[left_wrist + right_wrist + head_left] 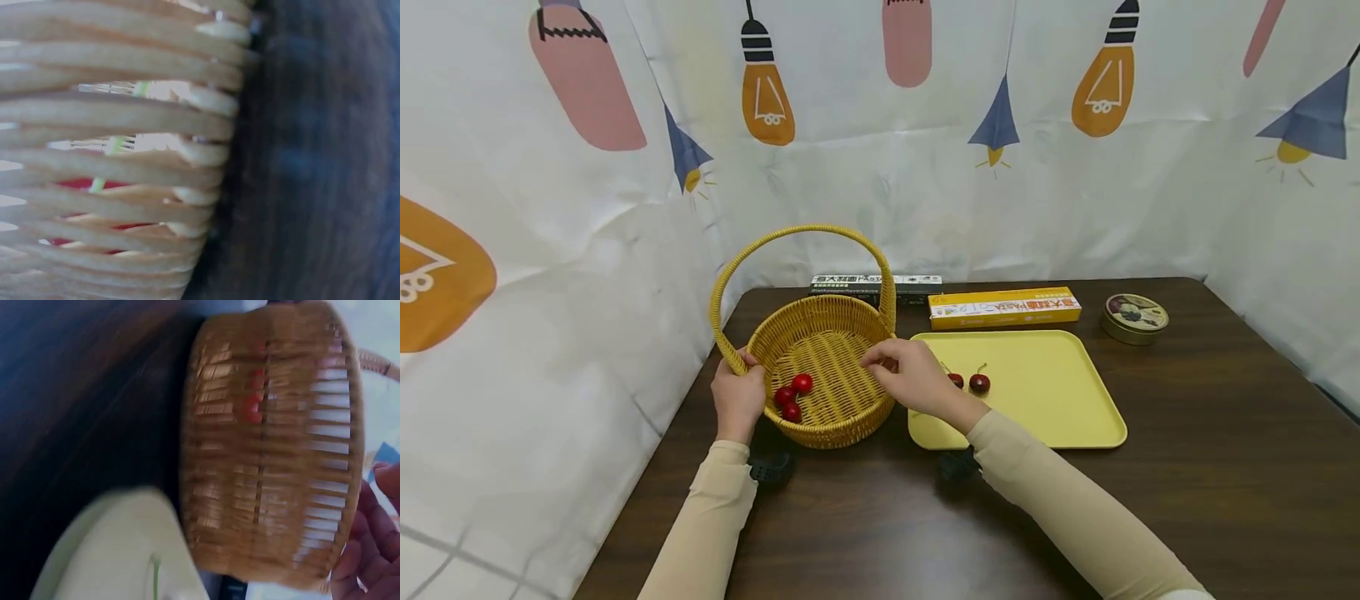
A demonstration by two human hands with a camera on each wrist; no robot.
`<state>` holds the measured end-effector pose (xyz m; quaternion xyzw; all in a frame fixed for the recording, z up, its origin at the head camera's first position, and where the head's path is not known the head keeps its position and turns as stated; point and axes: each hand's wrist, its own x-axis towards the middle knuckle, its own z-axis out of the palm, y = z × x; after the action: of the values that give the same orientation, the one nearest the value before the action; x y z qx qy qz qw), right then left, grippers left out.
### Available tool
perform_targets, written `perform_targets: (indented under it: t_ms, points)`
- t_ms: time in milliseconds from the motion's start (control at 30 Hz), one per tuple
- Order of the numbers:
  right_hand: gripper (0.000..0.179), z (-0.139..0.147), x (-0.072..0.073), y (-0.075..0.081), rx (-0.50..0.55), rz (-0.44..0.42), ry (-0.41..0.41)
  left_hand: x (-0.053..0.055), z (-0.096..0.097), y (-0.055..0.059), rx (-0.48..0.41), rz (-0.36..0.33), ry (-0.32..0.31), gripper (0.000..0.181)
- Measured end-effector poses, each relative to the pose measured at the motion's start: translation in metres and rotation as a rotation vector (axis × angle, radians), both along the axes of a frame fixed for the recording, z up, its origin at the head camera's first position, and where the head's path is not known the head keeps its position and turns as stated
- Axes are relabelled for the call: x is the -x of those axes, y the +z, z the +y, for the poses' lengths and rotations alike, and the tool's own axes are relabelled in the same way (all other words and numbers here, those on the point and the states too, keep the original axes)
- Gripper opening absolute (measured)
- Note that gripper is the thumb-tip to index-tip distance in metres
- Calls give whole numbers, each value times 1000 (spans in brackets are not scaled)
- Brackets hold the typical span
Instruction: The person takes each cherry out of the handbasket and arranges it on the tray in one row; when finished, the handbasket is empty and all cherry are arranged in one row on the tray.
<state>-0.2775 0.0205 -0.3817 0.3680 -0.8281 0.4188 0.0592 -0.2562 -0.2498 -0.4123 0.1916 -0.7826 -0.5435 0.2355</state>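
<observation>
A yellow woven basket (831, 429) with a tall arched handle stands left of centre in the head view. My left hand (739, 398) grips its left rim by the foot of the handle. Red cherries (802, 383) lie together at the left of its floor. Over the basket's right rim is my right hand (904, 371), fingers loosely bent, with nothing seen between them. To the right, dark cherries (979, 383) with stems lie on a pale yellow tray (1045, 392), partly behind that hand. Basket weave (119, 125) fills much of the left wrist view.
Behind the basket lies a dark pasta box (917, 290). A yellow pasta box (1003, 307) sits behind the tray, and a round tin (1135, 318) stands at the back right. The brown wooden table (865, 525) backs onto a printed white curtain (865, 183).
</observation>
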Motion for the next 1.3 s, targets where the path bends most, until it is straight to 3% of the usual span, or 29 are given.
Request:
perform_targets:
  t_ms: [100,333,533,733,967,1167,1300]
  points:
    - [16,-11,1,0,-39,25,-23,2,1,0,5,8,8,6]
    - [18,-37,2,5,-288,-12,-60,7,4,1,34,28,-6,7]
    - [23,-64,-1,5,-410,-42,16,7,7,0,85,29,0,6]
    - [34,-87,-2,1,-469,-86,120,5,6,-1,106,21,-4,4]
    - [49,-99,5,-5,-508,-244,283,1,2,-3,75,22,3,4]
    - [45,-101,7,-4,-545,-239,315,1,2,-2,68,24,11,5]
    - [32,-100,7,-4,-534,-257,314,1,2,-2,66,15,24,5]
